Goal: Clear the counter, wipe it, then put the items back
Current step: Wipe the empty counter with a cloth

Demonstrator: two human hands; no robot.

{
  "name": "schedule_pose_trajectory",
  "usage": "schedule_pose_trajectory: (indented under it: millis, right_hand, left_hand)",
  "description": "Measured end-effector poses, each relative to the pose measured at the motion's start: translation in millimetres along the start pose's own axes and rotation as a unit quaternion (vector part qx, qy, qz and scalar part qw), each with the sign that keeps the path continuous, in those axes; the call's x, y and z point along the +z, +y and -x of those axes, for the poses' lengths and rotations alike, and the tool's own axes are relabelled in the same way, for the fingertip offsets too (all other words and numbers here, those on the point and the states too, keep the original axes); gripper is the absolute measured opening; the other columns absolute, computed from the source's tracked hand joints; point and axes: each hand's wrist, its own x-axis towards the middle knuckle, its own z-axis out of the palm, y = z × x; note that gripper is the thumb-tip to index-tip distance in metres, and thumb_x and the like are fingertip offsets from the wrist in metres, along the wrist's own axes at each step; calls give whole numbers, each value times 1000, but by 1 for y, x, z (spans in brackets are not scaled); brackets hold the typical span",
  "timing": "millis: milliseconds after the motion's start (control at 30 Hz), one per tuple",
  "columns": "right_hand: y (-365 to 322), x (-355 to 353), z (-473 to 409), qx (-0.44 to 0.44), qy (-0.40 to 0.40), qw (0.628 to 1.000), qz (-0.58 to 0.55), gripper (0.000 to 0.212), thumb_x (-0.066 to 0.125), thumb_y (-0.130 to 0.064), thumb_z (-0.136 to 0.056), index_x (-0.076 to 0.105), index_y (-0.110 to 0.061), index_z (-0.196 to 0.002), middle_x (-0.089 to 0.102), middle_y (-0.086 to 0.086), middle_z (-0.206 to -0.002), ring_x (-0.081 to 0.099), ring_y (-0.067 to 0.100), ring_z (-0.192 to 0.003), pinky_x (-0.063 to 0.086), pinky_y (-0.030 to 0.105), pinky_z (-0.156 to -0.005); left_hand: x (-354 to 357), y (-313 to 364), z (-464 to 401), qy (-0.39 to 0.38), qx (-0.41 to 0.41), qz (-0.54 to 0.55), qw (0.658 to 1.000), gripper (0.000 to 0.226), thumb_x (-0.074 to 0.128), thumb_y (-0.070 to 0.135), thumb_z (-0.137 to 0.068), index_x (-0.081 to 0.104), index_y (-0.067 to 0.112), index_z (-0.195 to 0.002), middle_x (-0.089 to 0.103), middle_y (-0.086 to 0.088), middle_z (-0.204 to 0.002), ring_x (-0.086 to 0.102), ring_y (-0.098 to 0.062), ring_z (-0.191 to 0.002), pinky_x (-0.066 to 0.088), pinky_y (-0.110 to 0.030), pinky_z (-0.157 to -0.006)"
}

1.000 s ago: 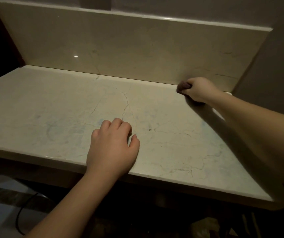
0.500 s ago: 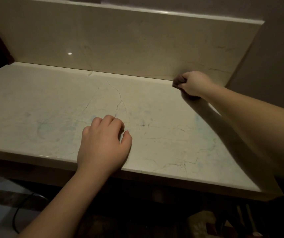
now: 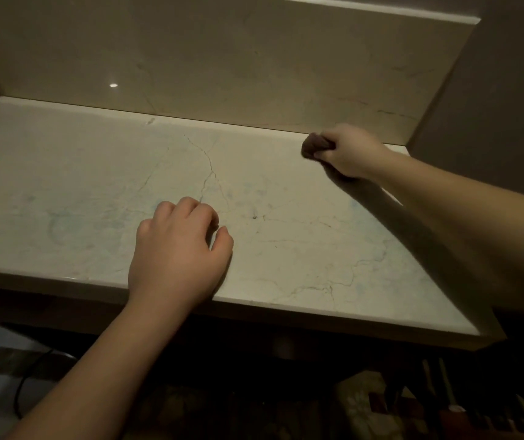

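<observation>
- Tabletop (image 3: 80,173): pale marble slab w/ thin dark veins & faint bluish smears; a small dark speck sits near the middle.
- Backsplash (image 3: 222,58): same stone, upright along the far edge, w/ one bright light spot on its left part.
- R hand (image 3: 348,152): far-right back corner of the tabletop, just beside the backsplash join; fingers curled tight round a small dark cloth (image 3: 313,147), bunched into a wad. Cloth sticks out on the left of the fist & touches the stone.
- R forearm runs diagonally from the right edge of view to that corner; its shadow falls on the slab below it.
- L hand (image 3: 178,252): rests on the tabletop near the front edge, about mid-width; fingers loosely curled, tips on the stone, thumb out to the right, holding nothing.
- Hands well apart.
- Side wall (image 3: 492,106) closes the right end of the tabletop.
- Below front edge: dark; a black cable (image 3: 19,398) loops over lighter floor at lower left; lower-right stuff too dim to ID.
- Containers: can't make any out.
</observation>
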Motion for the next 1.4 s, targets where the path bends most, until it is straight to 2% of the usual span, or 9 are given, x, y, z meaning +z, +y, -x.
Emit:
schedule_pose_trajectory:
  millis: [167, 533, 633, 700, 833, 1000, 1133, 1233, 1400]
  right_hand:
    - [-6, 2, 56, -124, -25, 992, 6, 21, 58, -34, -92, 59, -13, -89, 51, 0, -89, 47, 19, -79, 33, 33, -66]
    - [-4, 7, -23, -59, -25, 998, -11, 14, 58, -28, -90, 52, -19, -82, 52, -1, -87, 49, 23, -86, 27, 28, -68]
    - [-16, 4, 31, -149, -63, 986, -41, 14, 61, -30, -89, 53, -20, -84, 52, -2, -92, 47, 15, -87, 29, 27, -68]
    - [-25, 0, 77, -225, -96, 968, -64, 12, 60, -28, -89, 60, -18, -93, 51, -6, -95, 43, 3, -81, 32, 14, -66]
    - [-30, -4, 105, -307, -127, 941, -66, 17, 60, -27, -88, 64, -14, -99, 53, -5, -98, 43, 3, -83, 33, 8, -71]
    - [-20, 3, 25, -213, -58, 975, -20, 20, 62, -28, -90, 60, -10, -95, 52, 2, -98, 49, 20, -90, 30, 27, -71]
    - [-24, 10, -3, -159, -48, 986, -3, 20, 60, -29, -90, 52, -12, -86, 48, -2, -82, 48, 22, -85, 20, 29, -62]
    - [-38, 12, 40, -240, -66, 967, -53, 12, 62, -28, -88, 53, -19, -87, 47, -6, -88, 45, 15, -85, 25, 26, -67]
    - [-53, 4, 145, -423, -163, 882, -126, 24, 49, -28, -85, 62, -9, -89, 56, 3, -91, 48, 10, -80, 37, 19, -71]
  left_hand:
    - [1, 0, 1, 2, -2, 4, 1000, 17, 46, 37, -90, 57, 24, -90, 55, 9, -100, 39, -11, -93, 28, -32, -80]
    - [0, 0, 1, 6, -4, 7, 1000, 14, 47, 34, -90, 58, 25, -90, 55, 11, -99, 38, -8, -91, 30, -32, -79]
    - [1, 0, 1, 11, -10, 4, 1000, 15, 48, 34, -89, 59, 24, -89, 56, 10, -98, 41, -11, -92, 31, -32, -79]
    - [1, 1, 0, 12, -14, -2, 1000, 16, 47, 35, -90, 59, 24, -90, 55, 10, -98, 41, -11, -92, 30, -32, -79]
    - [1, 2, 0, 18, -17, -5, 1000, 17, 48, 34, -90, 60, 23, -90, 56, 10, -97, 43, -13, -93, 31, -33, -79]
    - [1, 3, 1, 22, -15, 0, 1000, 15, 50, 31, -90, 61, 21, -89, 58, 9, -97, 44, -14, -93, 32, -33, -78]
    - [2, 2, 1, 30, -19, 3, 999, 14, 51, 30, -89, 62, 20, -88, 59, 7, -98, 42, -14, -92, 32, -34, -78]
    - [2, 2, 1, 30, -19, 7, 999, 15, 51, 29, -89, 62, 20, -88, 59, 7, -98, 42, -13, -93, 33, -34, -78]
    - [1, 3, 0, 30, -18, 8, 999, 16, 49, 30, -89, 62, 21, -89, 59, 7, -99, 40, -11, -92, 33, -34, -79]
